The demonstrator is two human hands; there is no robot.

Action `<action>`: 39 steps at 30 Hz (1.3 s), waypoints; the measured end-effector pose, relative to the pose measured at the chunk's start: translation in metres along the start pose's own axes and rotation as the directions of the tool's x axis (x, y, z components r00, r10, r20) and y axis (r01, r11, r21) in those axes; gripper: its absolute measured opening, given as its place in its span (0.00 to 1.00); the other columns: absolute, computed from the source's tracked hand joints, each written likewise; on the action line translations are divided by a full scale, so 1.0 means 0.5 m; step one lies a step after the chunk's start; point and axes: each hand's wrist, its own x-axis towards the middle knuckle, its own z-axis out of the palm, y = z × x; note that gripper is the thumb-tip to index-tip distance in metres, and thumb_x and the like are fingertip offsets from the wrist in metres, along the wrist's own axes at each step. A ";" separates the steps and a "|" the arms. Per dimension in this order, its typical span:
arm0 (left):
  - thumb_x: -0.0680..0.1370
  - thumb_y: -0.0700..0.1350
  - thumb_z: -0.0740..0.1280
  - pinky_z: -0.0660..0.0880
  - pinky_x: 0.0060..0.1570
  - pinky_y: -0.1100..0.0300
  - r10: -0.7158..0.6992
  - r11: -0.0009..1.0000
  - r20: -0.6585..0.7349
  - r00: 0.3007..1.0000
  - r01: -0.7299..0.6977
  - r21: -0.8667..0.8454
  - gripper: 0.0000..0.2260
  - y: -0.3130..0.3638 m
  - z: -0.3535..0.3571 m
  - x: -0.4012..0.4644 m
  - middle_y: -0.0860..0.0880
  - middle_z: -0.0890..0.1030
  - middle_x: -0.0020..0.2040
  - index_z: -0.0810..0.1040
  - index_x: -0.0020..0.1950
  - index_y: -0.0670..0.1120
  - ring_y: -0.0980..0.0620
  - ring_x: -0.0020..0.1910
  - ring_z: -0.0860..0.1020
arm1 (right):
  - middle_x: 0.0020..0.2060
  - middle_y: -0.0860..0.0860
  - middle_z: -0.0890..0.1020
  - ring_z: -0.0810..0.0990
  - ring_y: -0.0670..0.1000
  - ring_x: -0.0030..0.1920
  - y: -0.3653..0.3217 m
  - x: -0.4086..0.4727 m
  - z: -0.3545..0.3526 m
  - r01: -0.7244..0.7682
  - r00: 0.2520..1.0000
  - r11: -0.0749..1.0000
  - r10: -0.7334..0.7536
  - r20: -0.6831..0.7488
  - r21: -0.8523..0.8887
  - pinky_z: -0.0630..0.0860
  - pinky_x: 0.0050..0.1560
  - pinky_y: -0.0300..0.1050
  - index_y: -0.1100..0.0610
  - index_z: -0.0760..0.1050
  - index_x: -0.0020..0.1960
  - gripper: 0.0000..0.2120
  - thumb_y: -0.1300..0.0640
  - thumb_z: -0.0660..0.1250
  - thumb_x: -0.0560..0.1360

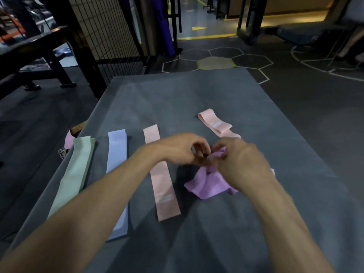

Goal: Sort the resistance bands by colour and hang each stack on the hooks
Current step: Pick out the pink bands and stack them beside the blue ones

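Note:
A crumpled purple band (208, 184) lies on the grey mat (177, 99), and both my hands pinch its upper end. My left hand (181, 148) and my right hand (242, 164) meet fingertip to fingertip over it. A green band (75, 170), a blue band (117, 154) and a pink band (163, 186) lie flat side by side to the left. Another pink band (215, 124) lies folded beyond my hands. My left forearm crosses over the blue and pink bands.
A black wire grid panel (106, 26) stands at the mat's far left corner. A dark bench (35, 56) is further left. A brown strap (77, 129) and a metal clip (62, 153) lie at the mat's left edge. Dark floor surrounds the mat.

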 end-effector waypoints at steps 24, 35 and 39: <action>0.74 0.43 0.71 0.79 0.53 0.53 -0.107 0.994 -0.358 0.927 0.109 -0.014 0.07 0.027 -0.019 0.225 0.55 0.83 0.48 0.84 0.50 0.51 0.51 0.50 0.82 | 0.66 0.53 0.71 0.71 0.60 0.67 0.069 0.028 -0.025 -0.094 0.993 0.995 0.095 0.069 -0.015 0.71 0.64 0.54 0.47 0.69 0.71 0.21 0.52 0.64 0.79; 0.76 0.49 0.66 0.73 0.39 0.56 -0.111 0.929 -0.534 0.838 0.278 0.244 0.05 0.026 0.011 0.244 0.53 0.84 0.44 0.82 0.44 0.52 0.45 0.46 0.82 | 0.65 0.52 0.73 0.72 0.59 0.66 0.080 0.036 -0.015 -0.092 0.995 0.996 0.093 0.023 -0.009 0.71 0.62 0.52 0.49 0.70 0.71 0.21 0.52 0.65 0.78; 0.76 0.49 0.65 0.79 0.46 0.50 -0.053 0.982 -0.686 0.725 0.163 0.096 0.05 0.048 -0.053 0.156 0.54 0.84 0.44 0.80 0.47 0.52 0.46 0.46 0.81 | 0.60 0.53 0.80 0.77 0.58 0.61 0.077 0.041 -0.021 0.024 0.987 0.977 0.011 -0.161 0.210 0.76 0.58 0.48 0.50 0.76 0.66 0.16 0.56 0.62 0.79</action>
